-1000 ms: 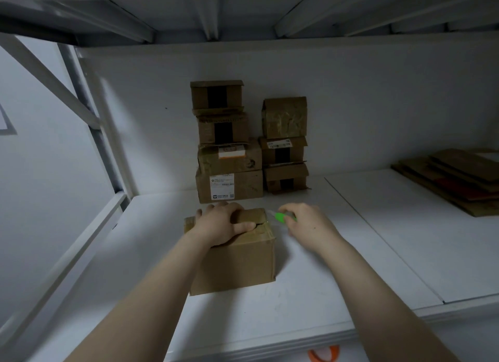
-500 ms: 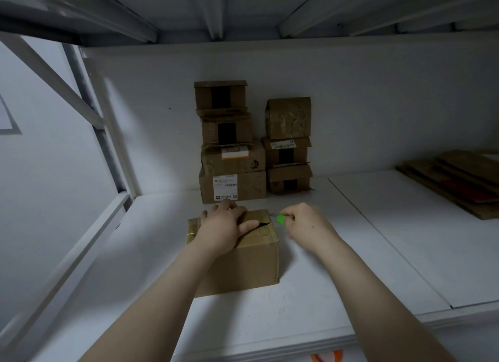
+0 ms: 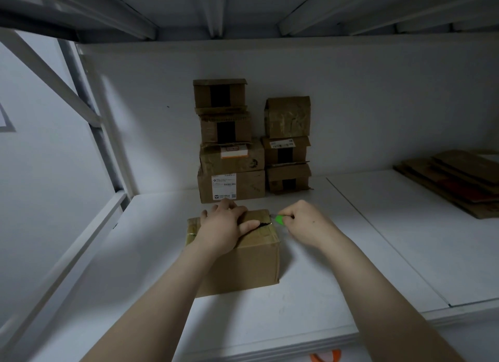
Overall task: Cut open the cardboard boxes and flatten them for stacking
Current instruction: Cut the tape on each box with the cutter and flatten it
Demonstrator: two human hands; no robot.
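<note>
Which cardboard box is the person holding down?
The front box, under the left hand, green cutter at its tape; the other boxes stand stacked behind it.

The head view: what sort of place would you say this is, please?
Probably a storeroom: white shelving, taped parcel boxes stacked against the wall, flattened cardboard piled at right.

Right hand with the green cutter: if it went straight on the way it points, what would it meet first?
The green cutter in the right hand would likely meet the taped seam of the box first; the thumb of the left hand lies just beyond. Depth is unclear.
</note>
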